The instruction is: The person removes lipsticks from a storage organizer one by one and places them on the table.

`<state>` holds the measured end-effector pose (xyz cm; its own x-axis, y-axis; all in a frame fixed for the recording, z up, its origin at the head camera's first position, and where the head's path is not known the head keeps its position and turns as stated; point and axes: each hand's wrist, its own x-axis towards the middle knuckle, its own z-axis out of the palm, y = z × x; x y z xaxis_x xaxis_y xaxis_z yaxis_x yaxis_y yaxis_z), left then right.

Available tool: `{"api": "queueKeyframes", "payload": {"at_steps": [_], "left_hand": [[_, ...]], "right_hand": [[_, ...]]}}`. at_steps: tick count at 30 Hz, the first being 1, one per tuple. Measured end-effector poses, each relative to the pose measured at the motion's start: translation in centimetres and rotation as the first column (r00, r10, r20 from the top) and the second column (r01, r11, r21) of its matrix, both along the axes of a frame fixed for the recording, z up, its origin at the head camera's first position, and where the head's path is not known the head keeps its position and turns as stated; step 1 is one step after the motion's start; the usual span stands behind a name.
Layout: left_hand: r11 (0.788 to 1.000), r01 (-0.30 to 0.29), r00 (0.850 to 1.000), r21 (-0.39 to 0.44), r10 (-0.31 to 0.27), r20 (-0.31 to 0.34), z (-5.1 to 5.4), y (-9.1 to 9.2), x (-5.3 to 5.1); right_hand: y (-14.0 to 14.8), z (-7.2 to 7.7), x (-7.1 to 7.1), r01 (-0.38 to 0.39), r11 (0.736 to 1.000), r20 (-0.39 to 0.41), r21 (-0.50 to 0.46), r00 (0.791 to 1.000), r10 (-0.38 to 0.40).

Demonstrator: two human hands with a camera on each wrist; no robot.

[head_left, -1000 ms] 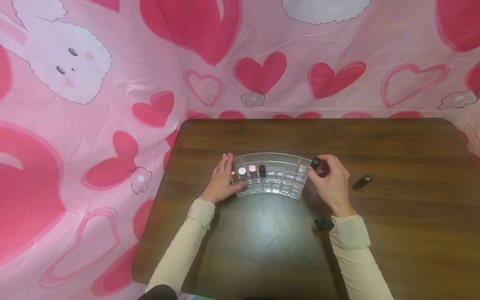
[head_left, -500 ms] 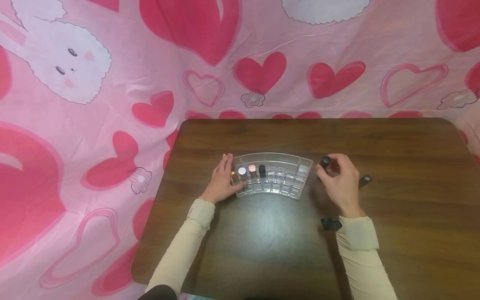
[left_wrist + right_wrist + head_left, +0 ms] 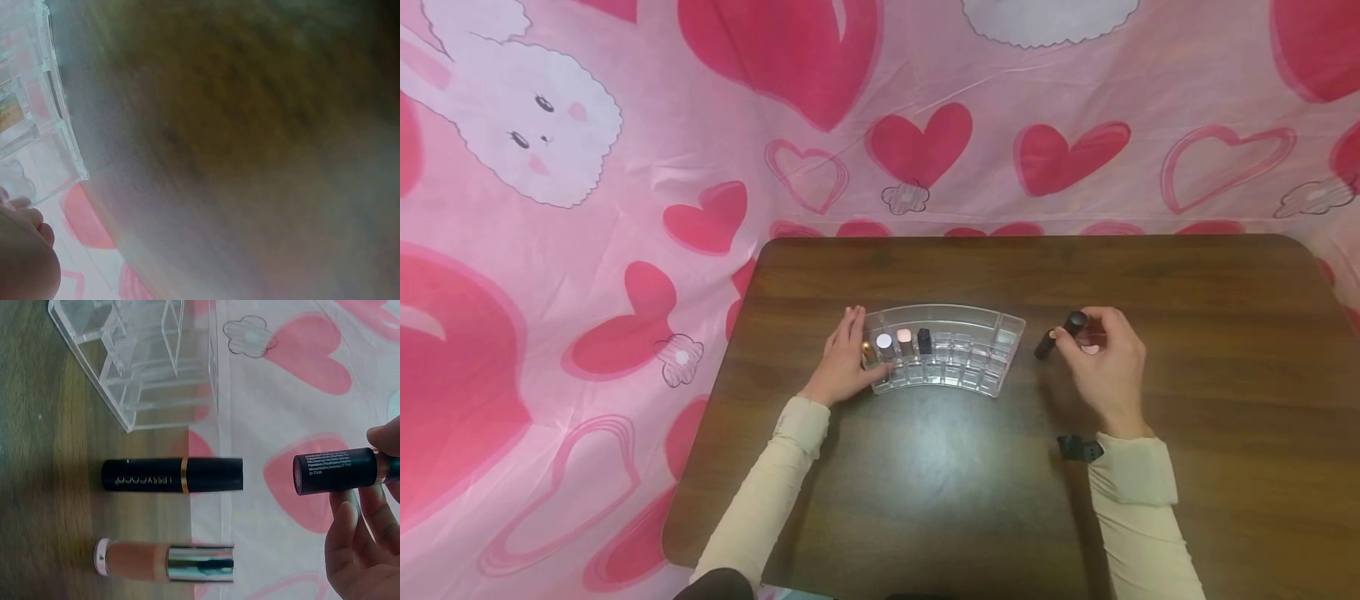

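A clear curved lipstick organizer [image 3: 955, 317] stands mid-table, with several lipsticks in its left slots: one gold, a white-topped one [image 3: 884, 342], a pink-topped one [image 3: 905, 340] and a black one [image 3: 924, 340]. My left hand [image 3: 842, 367] rests along the organizer's left end, fingers extended and thumb across its front. My right hand [image 3: 1108, 367] holds a black lipstick tube [image 3: 334, 470] with small white print, right of the organizer. Closer to the organizer stands a black tube with a gold band [image 3: 172, 475]. Beside that is a peach lip gloss [image 3: 165, 561] with a silvery cap.
The brown wooden table [image 3: 925, 500] has rounded corners. Pink fabric with hearts and a rabbit [image 3: 925, 150] hangs behind and to the left. A black strap [image 3: 1080, 448] is at my right wrist. The left wrist view is mostly blurred tabletop.
My right hand has moved right, away from the organizer, with the black lipstick tube. The gold-banded tube has come into sight; another dark tube farther right is now hidden. The left hand stays put.
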<state>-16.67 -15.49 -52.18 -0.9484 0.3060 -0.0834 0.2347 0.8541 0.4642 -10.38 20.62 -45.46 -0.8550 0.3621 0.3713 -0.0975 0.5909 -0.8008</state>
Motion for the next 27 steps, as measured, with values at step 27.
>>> {"api": "queueKeyframes", "payload": {"at_steps": [27], "left_hand": [[1.000,-0.010,1.000,0.008,0.010,0.011,0.0,0.0,0.1]], "right_hand": [[3.7,0.2,1.2,0.156,0.986,0.069,-0.065,0.986,-0.152]]}}
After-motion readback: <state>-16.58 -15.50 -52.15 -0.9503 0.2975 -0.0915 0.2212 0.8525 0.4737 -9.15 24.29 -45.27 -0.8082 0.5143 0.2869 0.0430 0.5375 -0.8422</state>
